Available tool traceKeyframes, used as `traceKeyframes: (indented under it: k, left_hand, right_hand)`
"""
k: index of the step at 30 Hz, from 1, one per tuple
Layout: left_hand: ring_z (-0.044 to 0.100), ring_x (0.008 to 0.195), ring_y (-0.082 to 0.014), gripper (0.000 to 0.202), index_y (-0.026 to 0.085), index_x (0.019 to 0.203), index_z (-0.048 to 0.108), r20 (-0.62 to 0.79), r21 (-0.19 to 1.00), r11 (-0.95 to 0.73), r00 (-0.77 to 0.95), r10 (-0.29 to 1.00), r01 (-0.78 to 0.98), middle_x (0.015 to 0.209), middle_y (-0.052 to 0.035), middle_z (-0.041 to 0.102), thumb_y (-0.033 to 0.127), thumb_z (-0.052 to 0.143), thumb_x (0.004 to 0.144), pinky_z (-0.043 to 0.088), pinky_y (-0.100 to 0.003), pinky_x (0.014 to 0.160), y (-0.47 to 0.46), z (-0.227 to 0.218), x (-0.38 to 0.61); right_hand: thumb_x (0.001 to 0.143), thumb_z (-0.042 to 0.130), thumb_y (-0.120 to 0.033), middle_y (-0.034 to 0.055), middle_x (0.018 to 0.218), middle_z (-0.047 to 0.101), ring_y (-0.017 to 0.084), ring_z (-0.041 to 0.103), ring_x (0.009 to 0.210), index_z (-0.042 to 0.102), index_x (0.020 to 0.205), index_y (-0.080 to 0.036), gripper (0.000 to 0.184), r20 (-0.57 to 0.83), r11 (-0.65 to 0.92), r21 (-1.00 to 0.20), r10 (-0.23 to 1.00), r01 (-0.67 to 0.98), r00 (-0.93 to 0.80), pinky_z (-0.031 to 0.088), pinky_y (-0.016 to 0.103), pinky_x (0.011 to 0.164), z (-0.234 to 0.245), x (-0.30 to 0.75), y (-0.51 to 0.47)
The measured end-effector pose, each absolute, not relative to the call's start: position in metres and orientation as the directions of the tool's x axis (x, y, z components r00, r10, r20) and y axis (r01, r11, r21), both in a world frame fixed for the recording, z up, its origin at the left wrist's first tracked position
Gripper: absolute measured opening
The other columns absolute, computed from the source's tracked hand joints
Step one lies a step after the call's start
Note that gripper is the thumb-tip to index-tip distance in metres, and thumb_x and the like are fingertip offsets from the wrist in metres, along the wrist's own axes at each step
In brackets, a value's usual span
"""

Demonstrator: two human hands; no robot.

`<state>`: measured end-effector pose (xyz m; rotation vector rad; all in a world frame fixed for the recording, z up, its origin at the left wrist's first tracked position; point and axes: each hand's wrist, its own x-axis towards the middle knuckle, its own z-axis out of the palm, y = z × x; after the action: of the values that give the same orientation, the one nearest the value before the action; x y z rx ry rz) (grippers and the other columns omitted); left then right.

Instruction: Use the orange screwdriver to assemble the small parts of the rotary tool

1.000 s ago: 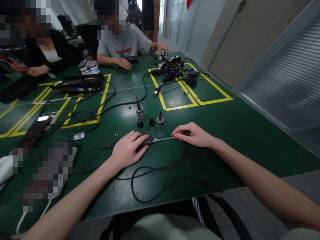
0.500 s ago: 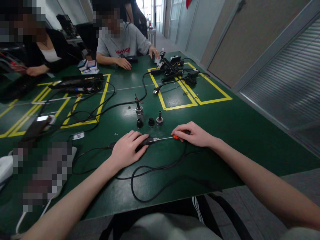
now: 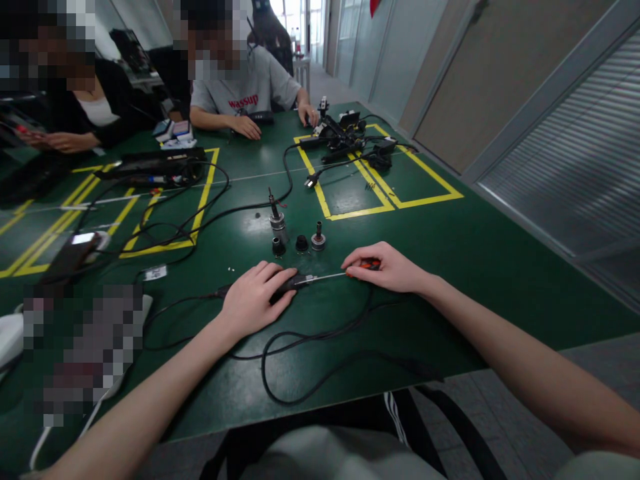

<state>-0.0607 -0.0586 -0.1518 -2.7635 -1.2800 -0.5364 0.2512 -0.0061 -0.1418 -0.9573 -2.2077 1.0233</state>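
Note:
My left hand (image 3: 255,298) is wrapped over a black corded tool handle (image 3: 290,283) lying on the green table, its kind partly hidden by my fingers. In my right hand (image 3: 387,268) is a screwdriver with an orange and black handle (image 3: 369,265). Its thin metal shaft points left and reaches the open end of the black handle. Just beyond stand a metal cylinder with a dark thin tip (image 3: 278,223), a small metal part with a stem (image 3: 319,239) and two small black caps (image 3: 301,243).
A looped black cable (image 3: 265,373) lies near the table's front edge. A power strip (image 3: 120,347), partly blurred, lies at left. Two people sit across; one person's hand (image 3: 307,115) is by a black device (image 3: 343,137). Yellow tape (image 3: 430,201) marks the table (image 3: 500,267).
The screwdriver handle has turned in my right fingers, showing more orange and black. My left hand stays put on the black handle. Across the table, a person's hand shifts slightly.

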Motion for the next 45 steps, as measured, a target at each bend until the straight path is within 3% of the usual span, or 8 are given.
traceKeyframes:
  k: [5, 21, 28, 33, 45]
  left_hand:
    - [0.066, 0.097, -0.0229, 0.035, 0.018, 0.129, 0.067, 0.330, 0.103, -0.652, 0.593, 0.735, 0.751, 0.110, -0.0098, 0.073, 0.036, 0.055, 0.102, 0.059, -0.037, 0.082, -0.0587, -0.1513, -0.0608]
    - [0.066, 0.097, -0.0233, 0.036, 0.018, 0.130, 0.067, 0.329, 0.110, -0.653, 0.593, 0.735, 0.749, 0.109, -0.0099, 0.073, 0.035, 0.056, 0.101, 0.060, -0.038, 0.083, -0.0579, -0.1521, -0.0614]
    - [0.066, 0.096, -0.0229, 0.035, 0.017, 0.129, 0.066, 0.335, 0.094, -0.656, 0.597, 0.729, 0.748, 0.109, -0.0090, 0.074, 0.036, 0.055, 0.102, 0.059, -0.037, 0.080, -0.0581, -0.1517, -0.0612]
    - [0.066, 0.096, -0.0229, 0.034, 0.017, 0.128, 0.067, 0.343, 0.087, -0.658, 0.598, 0.725, 0.748, 0.109, -0.0091, 0.073, 0.036, 0.055, 0.102, 0.058, -0.037, 0.081, -0.0576, -0.1524, -0.0610]
    - [0.065, 0.096, -0.0231, 0.035, 0.016, 0.128, 0.067, 0.352, 0.080, -0.668, 0.607, 0.713, 0.739, 0.108, -0.0088, 0.073, 0.035, 0.056, 0.102, 0.058, -0.037, 0.080, -0.0580, -0.1527, -0.0613]
  right_hand:
    - [0.100, 0.055, -0.041, 0.0047, 0.074, 0.075, 0.014, 0.065, 0.061, 0.078, 0.092, -0.016, 0.034, 0.110, 0.447, -0.805, 0.758, 0.390, -0.642, 0.049, 0.026, 0.060, -0.1412, 0.2511, -0.0058]
    - [0.092, 0.070, -0.040, 0.0057, 0.082, 0.075, 0.017, 0.068, 0.071, 0.078, 0.098, -0.017, 0.025, 0.148, 0.476, -0.797, 0.750, 0.371, -0.644, 0.052, 0.028, 0.067, -0.1451, 0.2534, -0.0062]
    - [0.102, 0.053, -0.041, 0.0036, 0.072, 0.073, 0.014, 0.064, 0.061, 0.077, 0.094, -0.017, 0.036, 0.106, 0.485, -0.771, 0.736, 0.412, -0.669, 0.046, 0.026, 0.060, -0.1425, 0.2514, -0.0059]
    - [0.099, 0.058, -0.039, 0.0048, 0.073, 0.074, 0.015, 0.064, 0.061, 0.077, 0.092, -0.015, 0.032, 0.133, 0.493, -0.779, 0.734, 0.387, -0.666, 0.046, 0.026, 0.059, -0.1420, 0.2504, -0.0057]
    - [0.095, 0.065, -0.035, 0.0084, 0.093, 0.079, 0.020, 0.073, 0.082, 0.078, 0.097, -0.017, 0.023, 0.191, 0.559, -0.745, 0.702, 0.364, -0.686, 0.055, 0.030, 0.076, -0.1436, 0.2522, -0.0054]
